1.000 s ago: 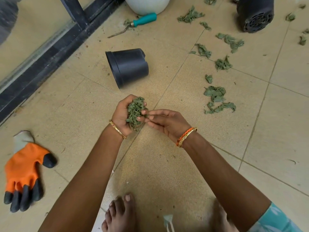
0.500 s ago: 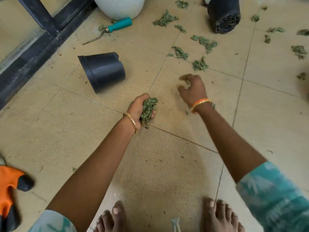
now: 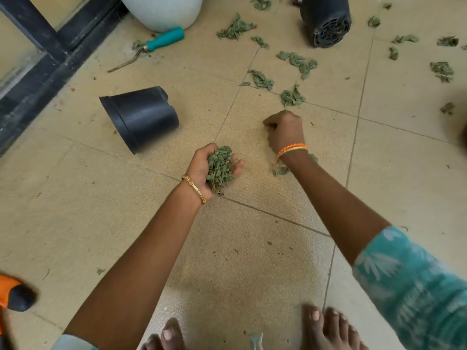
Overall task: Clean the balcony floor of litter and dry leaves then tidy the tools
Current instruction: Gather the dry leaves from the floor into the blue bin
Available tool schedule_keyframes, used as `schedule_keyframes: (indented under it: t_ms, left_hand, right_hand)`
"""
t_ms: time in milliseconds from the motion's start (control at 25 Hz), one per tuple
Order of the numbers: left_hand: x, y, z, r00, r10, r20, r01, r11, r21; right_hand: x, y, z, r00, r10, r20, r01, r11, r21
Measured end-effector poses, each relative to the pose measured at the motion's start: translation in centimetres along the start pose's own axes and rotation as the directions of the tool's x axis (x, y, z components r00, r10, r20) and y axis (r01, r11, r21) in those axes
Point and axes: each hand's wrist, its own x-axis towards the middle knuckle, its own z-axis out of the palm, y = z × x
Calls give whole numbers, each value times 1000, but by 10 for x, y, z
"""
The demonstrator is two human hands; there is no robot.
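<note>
My left hand (image 3: 199,168) is cupped palm up and grips a thick bunch of dry green leaves (image 3: 219,168) just above the tiled floor (image 3: 101,198). To the right, my right hand (image 3: 285,131) is down at the floor, back up, with its fingers curled under. What those fingers hold is hidden. A few leaves (image 3: 280,171) lie under that wrist. A leaf clump (image 3: 292,97) sits just beyond the knuckles. More loose leaves (image 3: 299,62) are scattered toward the back and right.
A black pot (image 3: 144,117) lies on its side left of my hands. A teal-handled hand tool (image 3: 161,41) rests by a white pot (image 3: 161,11). A second black pot (image 3: 326,21) lies at the back, and an orange glove (image 3: 12,294) at the lower left. A black railing frame (image 3: 50,59) borders the left.
My right hand left the bunch in my left hand and went forward and right to the floor leaves. My left hand kept holding its bunch. The view shifted right.
</note>
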Motion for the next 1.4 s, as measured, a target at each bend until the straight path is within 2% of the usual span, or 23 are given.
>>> schedule_keyframes:
  t_ms: [120, 240, 320, 400, 480, 520, 600, 760, 920, 1000, 1080, 1160, 1200, 1280, 1400]
  left_hand:
    - [1, -6, 0, 995, 11, 95, -11, 1000, 2]
    - [-1, -12, 1, 991, -15, 132, 6, 998, 69]
    - [0, -15, 2, 992, -49, 112, 25, 978, 208]
    - [1, -17, 5, 995, -61, 73, 38, 959, 280]
    - [3, -18, 6, 998, -60, 32, 51, 974, 221]
    - [5, -18, 5, 999, -50, 14, 46, 982, 184]
    - [5, -17, 3, 1000, -28, -14, 30, 984, 177]
    - [0, -15, 10, 998, -23, -62, 36, 975, 218]
    - [-3, -19, 13, 997, -32, -71, 48, 971, 235]
    - [-3, -19, 11, 998, -18, -68, 33, 971, 236]
    - [-4, -17, 9, 999, -20, -34, 27, 972, 234]
    - [-6, -16, 9, 1000, -11, 14, 7, 971, 240]
    - [-7, -17, 10, 999, 3, 40, -13, 965, 262]
    - [-8, -19, 8, 996, 33, 82, -57, 947, 316]
    - [-10, -23, 2, 993, -1, 114, -40, 933, 359]
  right_hand:
    - [-54, -27, -9, 998, 16, 62, -36, 945, 326]
    - [-85, -33, -9, 983, 62, 175, -133, 891, 433]
    - [-90, -33, -10, 989, 45, 141, -93, 928, 360]
    - [-90, -30, -14, 979, -9, 205, -47, 962, 267]
    - [-82, -21, -25, 963, -28, 269, -43, 966, 256]
    - [-73, -12, -30, 970, -30, 243, -29, 971, 239]
    - [-51, 10, -34, 981, -16, 194, -4, 995, 102]
    - [-23, 30, -18, 968, 96, 231, -66, 989, -135]
    - [-29, 18, 3, 985, -79, 151, 121, 949, -291]
    - [-28, 17, 5, 982, -132, 137, 169, 937, -307]
    - [-28, 12, 1, 983, -178, 53, 186, 958, -218]
    - [-42, -4, -2, 978, -193, -74, 195, 981, 21]
    - [-54, -14, -2, 978, -187, -91, 198, 969, 145]
    - [-78, -31, -2, 987, -158, -39, 162, 937, 310]
    - [-95, -40, -6, 998, -23, 55, -6, 877, 480]
